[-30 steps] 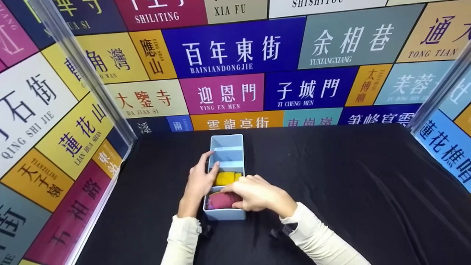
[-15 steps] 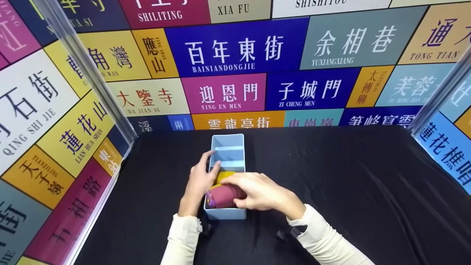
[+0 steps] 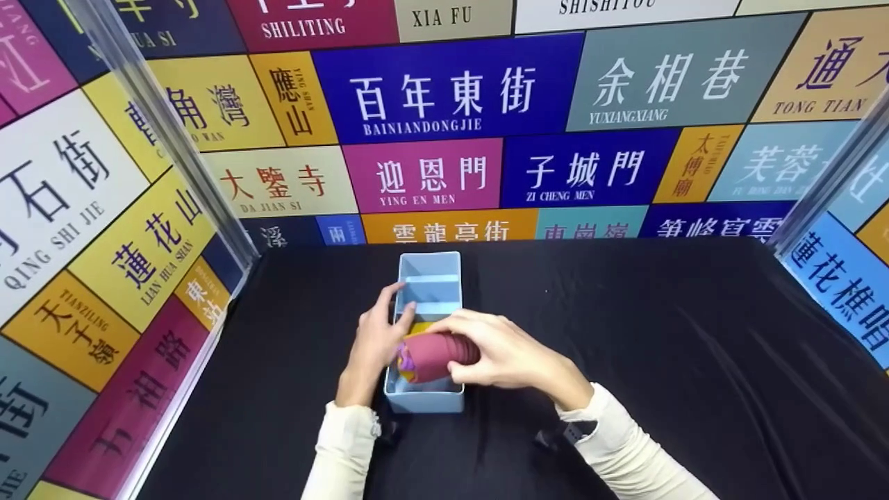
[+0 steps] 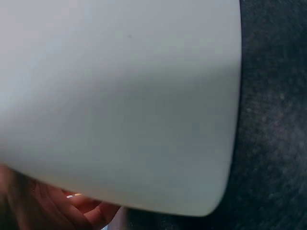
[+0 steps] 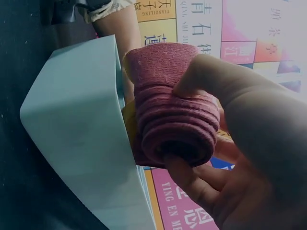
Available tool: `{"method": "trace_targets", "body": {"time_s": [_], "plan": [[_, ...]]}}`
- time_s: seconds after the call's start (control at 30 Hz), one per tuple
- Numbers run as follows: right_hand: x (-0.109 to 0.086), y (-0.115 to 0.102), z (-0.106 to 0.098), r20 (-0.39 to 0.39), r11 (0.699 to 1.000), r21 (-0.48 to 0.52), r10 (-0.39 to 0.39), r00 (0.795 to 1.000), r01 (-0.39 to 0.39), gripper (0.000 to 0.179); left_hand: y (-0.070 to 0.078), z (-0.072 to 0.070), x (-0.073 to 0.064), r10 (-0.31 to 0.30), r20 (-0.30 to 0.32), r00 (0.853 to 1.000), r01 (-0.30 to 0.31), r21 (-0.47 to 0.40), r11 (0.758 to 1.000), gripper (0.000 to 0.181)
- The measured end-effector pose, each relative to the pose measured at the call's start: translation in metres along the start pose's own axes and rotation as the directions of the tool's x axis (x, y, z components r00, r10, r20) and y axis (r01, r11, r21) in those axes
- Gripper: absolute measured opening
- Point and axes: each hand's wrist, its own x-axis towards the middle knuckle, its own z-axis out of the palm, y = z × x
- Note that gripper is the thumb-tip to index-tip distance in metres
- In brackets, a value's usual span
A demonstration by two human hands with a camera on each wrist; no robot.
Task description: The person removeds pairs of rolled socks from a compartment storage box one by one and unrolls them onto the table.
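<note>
A light blue storage box (image 3: 425, 403) with dividers stands lengthwise on the black cloth. My left hand (image 3: 371, 340) holds its left wall, thumb over the rim and fingers along the side. The box's pale wall (image 4: 144, 120) fills most of the left wrist view and hides most of that hand. My right hand (image 3: 503, 351) grips a rolled-up maroon sock (image 3: 434, 357) above the front compartment, thumb and fingers around its ribbed end (image 5: 177, 120). Purple and orange show at the sock's other end. Behind it, partly hidden, a yellow rolled sock (image 3: 419, 328) lies in the adjoining compartment.
Black cloth (image 3: 625, 333) covers the table on both sides of the box. Colourful panels with street names (image 3: 444, 90) rise behind and at the sides. Clear posts (image 3: 187, 153) stand at the corners. Nothing shows in the box's two far compartments (image 3: 430, 265).
My right hand has lifted the maroon sock up out of the front compartment and tilted it, baring part of the compartment. My left hand has stayed at the box's left wall.
</note>
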Motion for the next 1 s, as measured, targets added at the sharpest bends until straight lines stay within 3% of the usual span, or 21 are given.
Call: {"method": "trace_targets", "body": {"time_s": [0.57,0.83,1.0], "plan": [[-0.035,0.025,-0.020,-0.075,0.990,0.123,0.073,0.995,-0.063,0.043,0.000,0.000,-0.001,-0.011,0.003,1.000,0.011,-0.001,1.000,0.052],[-0.060,0.048,-0.029,-0.035,0.979,0.174,0.111,0.993,-0.103,0.040,0.000,0.000,0.000,-0.017,0.023,1.000,0.017,-0.001,1.000,0.052],[-0.077,0.065,-0.032,0.047,0.960,0.254,0.111,0.993,-0.119,0.037,0.000,0.000,-0.001,-0.012,0.028,1.000,0.013,-0.006,1.000,0.052]]}}
